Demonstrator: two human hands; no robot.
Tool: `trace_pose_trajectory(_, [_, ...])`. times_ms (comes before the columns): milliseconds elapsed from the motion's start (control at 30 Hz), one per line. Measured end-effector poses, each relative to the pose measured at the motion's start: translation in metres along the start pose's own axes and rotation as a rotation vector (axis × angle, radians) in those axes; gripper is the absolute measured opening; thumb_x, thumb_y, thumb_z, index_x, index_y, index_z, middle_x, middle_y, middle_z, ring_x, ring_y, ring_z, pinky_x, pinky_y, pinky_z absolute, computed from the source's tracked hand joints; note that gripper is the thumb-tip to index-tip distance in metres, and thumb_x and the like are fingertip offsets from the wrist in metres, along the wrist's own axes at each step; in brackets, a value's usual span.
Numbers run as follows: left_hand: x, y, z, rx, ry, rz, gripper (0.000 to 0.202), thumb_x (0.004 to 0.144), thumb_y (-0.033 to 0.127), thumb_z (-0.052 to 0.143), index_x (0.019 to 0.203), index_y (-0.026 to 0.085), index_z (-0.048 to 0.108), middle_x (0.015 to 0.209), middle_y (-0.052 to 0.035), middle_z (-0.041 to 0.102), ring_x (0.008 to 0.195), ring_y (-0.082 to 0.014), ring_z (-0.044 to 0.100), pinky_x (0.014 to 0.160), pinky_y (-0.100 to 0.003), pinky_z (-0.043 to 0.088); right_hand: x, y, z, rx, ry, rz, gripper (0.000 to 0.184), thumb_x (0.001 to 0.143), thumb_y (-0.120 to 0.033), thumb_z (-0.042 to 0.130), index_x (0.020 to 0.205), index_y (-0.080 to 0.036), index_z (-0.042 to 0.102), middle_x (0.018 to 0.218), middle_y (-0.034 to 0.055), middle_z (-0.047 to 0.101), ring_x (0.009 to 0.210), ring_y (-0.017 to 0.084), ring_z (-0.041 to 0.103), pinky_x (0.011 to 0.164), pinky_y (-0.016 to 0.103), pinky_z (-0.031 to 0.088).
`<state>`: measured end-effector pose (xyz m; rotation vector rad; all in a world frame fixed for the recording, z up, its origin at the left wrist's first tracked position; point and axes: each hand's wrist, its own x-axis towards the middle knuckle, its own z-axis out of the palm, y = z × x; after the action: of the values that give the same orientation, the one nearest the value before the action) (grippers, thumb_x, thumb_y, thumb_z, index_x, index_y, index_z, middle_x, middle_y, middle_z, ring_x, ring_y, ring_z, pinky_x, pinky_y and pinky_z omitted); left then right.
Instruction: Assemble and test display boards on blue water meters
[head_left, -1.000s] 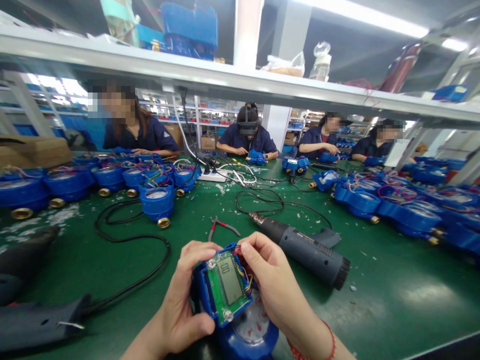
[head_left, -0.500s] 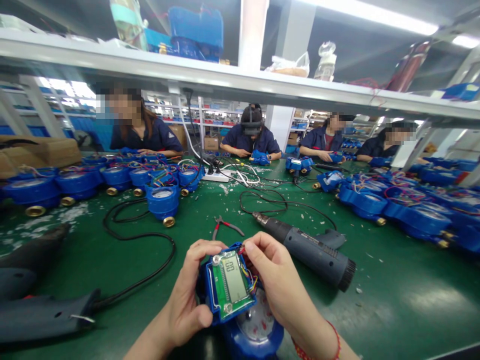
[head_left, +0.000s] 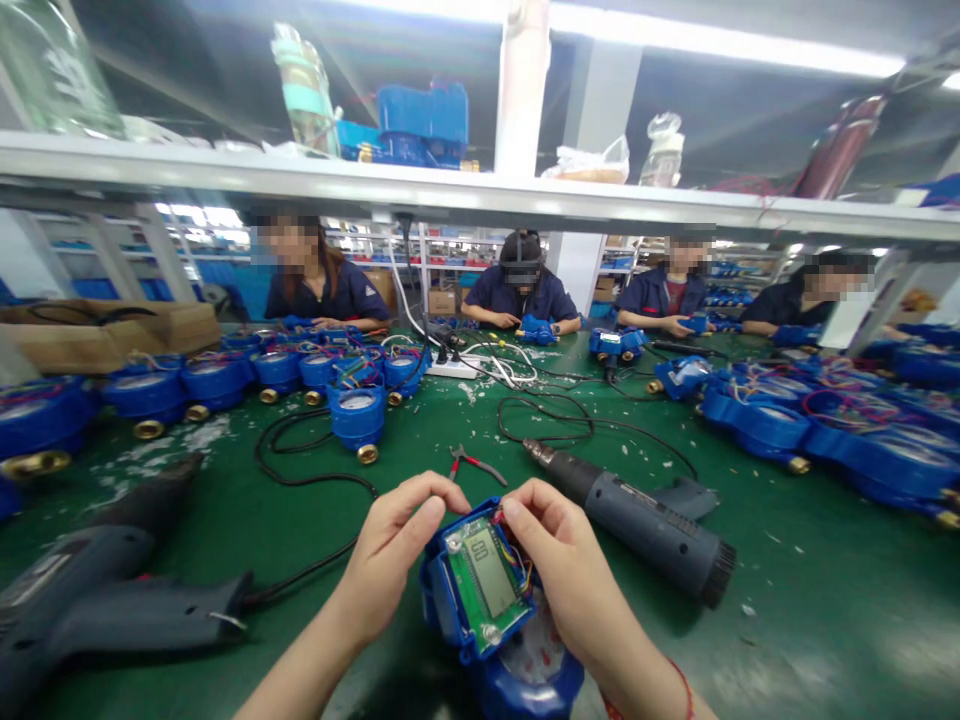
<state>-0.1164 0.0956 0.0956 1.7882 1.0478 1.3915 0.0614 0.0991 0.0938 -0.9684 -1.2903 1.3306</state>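
The blue meter (head_left: 450, 610) is at the near side, right in front of the person, a bit tilted. Its round dial (head_left: 529, 650) is nearest, and its lit screen (head_left: 491, 575) sits higher up. The right hand (head_left: 566, 565) pinches some thin wires (head_left: 501, 515) at the top corner of the case. The left hand (head_left: 394, 550) is loosely bent by the top edge, its thumb off the case, not squeezing. I can't tell if its fingers touch.

The wires look very thin, so a hard tug could pull one loose. The left hand has no firm hold, so a push from the right hand could make the meter slip. A wire sticking up could get pinched at the edge of the case.

The table (head_left: 862, 610) is green and shiny, with little white scraps (head_left: 202, 435) on it. A hot-air gun (head_left: 90, 580) lies on the left, and another hot-air gun (head_left: 645, 525) on the right. If either is hot, it could burn an arm or melt a cord. The red-handled pliers (head_left: 480, 468) lie just past the meter.

Farther back are more blue meters (head_left: 217, 378) on both sides, and a white plug strip (head_left: 452, 369) with tangled cords. A long white shelf (head_left: 450, 192) runs above. Behind it, four people in dark blue shirts (head_left: 551, 295) sit in a bright room.
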Motion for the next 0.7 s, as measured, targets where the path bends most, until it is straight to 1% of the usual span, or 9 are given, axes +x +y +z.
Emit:
trace_pose_trajectory(133, [0.021, 0.042, -0.008, 0.485, -0.259, -0.092, 0.022, 0.085, 0.031, 0.054, 0.084, 0.017, 0.07, 0.081, -0.0016, 0.072, 0.079, -0.0175, 0.065, 0.072, -0.025, 0.047, 0.002, 0.002, 0.0, -0.047, -0.041, -0.036, 0.041, 0.079, -0.056, 0.063, 0.074, -0.017, 0.052, 0.067, -0.0015, 0.048, 0.064, 0.013, 0.042, 0.057, 0.024, 0.035])
trace_pose_trajectory(233, [0.029, 0.062, -0.005, 0.706, -0.371, -0.098, 0.017, 0.077, 0.021, 0.057, 0.074, 0.017, 0.073, 0.07, -0.0008, 0.073, 0.068, -0.0159, 0.067, 0.065, -0.023, 0.047, 0.003, 0.003, -0.001, -0.079, -0.053, -0.066, 0.042, 0.078, -0.058, 0.062, 0.073, -0.017, 0.053, 0.066, -0.0014, 0.047, 0.063, 0.013, 0.041, 0.055, 0.024, 0.034])
trace_pose_trajectory(267, [0.03, 0.067, -0.004, 0.752, -0.389, -0.09, 0.017, 0.077, 0.02, 0.057, 0.072, 0.018, 0.074, 0.068, -0.001, 0.074, 0.065, -0.016, 0.066, 0.066, -0.025, 0.048, 0.003, 0.003, -0.001, -0.082, -0.055, -0.074, 0.042, 0.078, -0.057, 0.062, 0.073, -0.017, 0.053, 0.066, -0.0013, 0.047, 0.063, 0.014, 0.041, 0.055, 0.025, 0.034])
trace_pose_trajectory(333, [0.032, 0.075, 0.0, 0.869, -0.428, -0.059, 0.02, 0.077, 0.017, 0.056, 0.071, 0.019, 0.075, 0.066, -0.0019, 0.075, 0.063, -0.0172, 0.067, 0.08, -0.032, 0.049, 0.004, 0.004, -0.002, -0.094, -0.06, -0.09, 0.041, 0.078, -0.057, 0.061, 0.072, -0.017, 0.054, 0.066, -0.0011, 0.047, 0.063, 0.014, 0.041, 0.055, 0.025, 0.034])
trace_pose_trajectory(367, [0.033, 0.078, 0.001, 0.931, -0.445, -0.04, 0.021, 0.077, 0.014, 0.056, 0.071, 0.019, 0.075, 0.066, -0.0028, 0.075, 0.064, -0.0185, 0.067, 0.09, -0.039, 0.047, 0.004, 0.004, -0.002, -0.1, -0.062, -0.098, 0.04, 0.078, -0.056, 0.061, 0.072, -0.017, 0.054, 0.065, -0.001, 0.047, 0.063, 0.014, 0.041, 0.055, 0.025, 0.034])
trace_pose_trajectory(433, [0.034, 0.084, 0.006, 1.052, -0.471, -0.005, 0.023, 0.075, 0.01, 0.055, 0.066, 0.018, 0.074, 0.064, -0.0051, 0.075, 0.066, -0.022, 0.069, 0.104, -0.054, 0.037, 0.004, 0.005, -0.003, -0.114, -0.062, -0.113, 0.038, 0.077, -0.055, 0.06, 0.071, -0.017, 0.054, 0.065, -0.0006, 0.048, 0.063, 0.015, 0.042, 0.055, 0.026, 0.034])
trace_pose_trajectory(500, [0.035, 0.087, 0.01, 1.154, -0.491, 0.025, 0.023, 0.073, 0.007, 0.056, 0.061, 0.017, 0.072, 0.064, -0.0077, 0.074, 0.069, -0.0259, 0.072, 0.109, -0.063, 0.028, 0.005, 0.005, -0.002, -0.128, -0.058, -0.128, 0.037, 0.076, -0.053, 0.059, 0.069, -0.018, 0.054, 0.065, -0.0002, 0.049, 0.064, 0.015, 0.043, 0.057, 0.027, 0.034])
trace_pose_trajectory(600, [0.036, 0.089, 0.018, 1.262, -0.498, 0.064, 0.022, 0.072, 0.006, 0.057, 0.058, 0.016, 0.07, 0.067, -0.0118, 0.075, 0.075, -0.0302, 0.074, 0.112, -0.065, 0.022, 0.008, 0.006, -0.001, -0.14, -0.05, -0.149, 0.035, 0.076, -0.052, 0.058, 0.068, -0.018, 0.055, 0.064, -0.0003, 0.049, 0.063, 0.016, 0.044, 0.057, 0.027, 0.034])
trace_pose_trajectory(700, [0.035, 0.088, 0.024, 1.308, -0.489, 0.082, 0.02, 0.071, 0.006, 0.059, 0.056, 0.015, 0.069, 0.069, -0.015, 0.076, 0.076, -0.0324, 0.075, 0.114, -0.065, 0.019, 0.009, 0.008, 0.0, -0.141, -0.046, -0.161, 0.034, 0.075, -0.051, 0.056, 0.067, -0.018, 0.054, 0.061, -0.0009, 0.048, 0.061, 0.016, 0.044, 0.057, 0.028, 0.033])
